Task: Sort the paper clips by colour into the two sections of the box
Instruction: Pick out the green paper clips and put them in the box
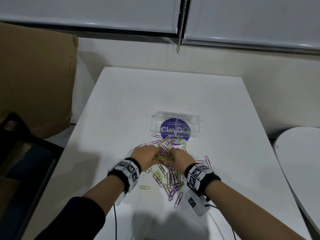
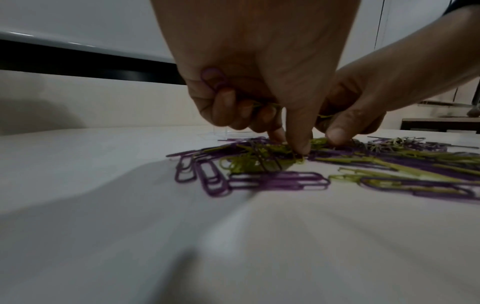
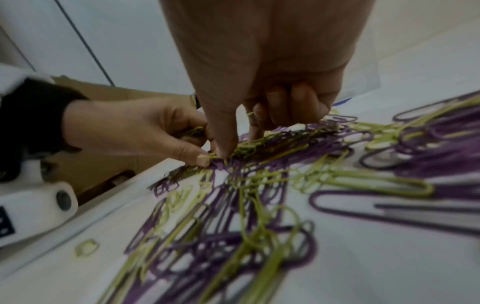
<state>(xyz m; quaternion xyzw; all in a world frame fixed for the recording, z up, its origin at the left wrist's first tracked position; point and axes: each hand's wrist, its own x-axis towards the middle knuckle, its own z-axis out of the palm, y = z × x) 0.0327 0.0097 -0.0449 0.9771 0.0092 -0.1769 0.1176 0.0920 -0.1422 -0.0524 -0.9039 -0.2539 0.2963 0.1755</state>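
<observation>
Purple and green paper clips [image 1: 170,179] lie mixed in a pile on the white table [image 1: 121,104]. Behind the pile stands the clear two-section box [image 1: 155,124]; I cannot tell whether it holds any clips. My left hand [image 1: 155,155] and right hand [image 1: 171,158] meet over the pile with a bunch of green clips [image 1: 162,158] between them. In the left wrist view my left hand [image 2: 291,144] has a purple clip [image 2: 211,79] and green clips [image 2: 265,105] in its curled fingers. My right hand [image 3: 233,148] pinches green clips at the pile's top, touching the left hand [image 3: 145,127].
The box stands on a round purple sticker [image 1: 174,130] on the table. A brown cardboard sheet [image 1: 34,75] leans at the left, with a dark chair [image 1: 26,161] below it. A second white table [image 1: 303,161] is at the right. Thin cables [image 1: 115,222] trail from both wristbands.
</observation>
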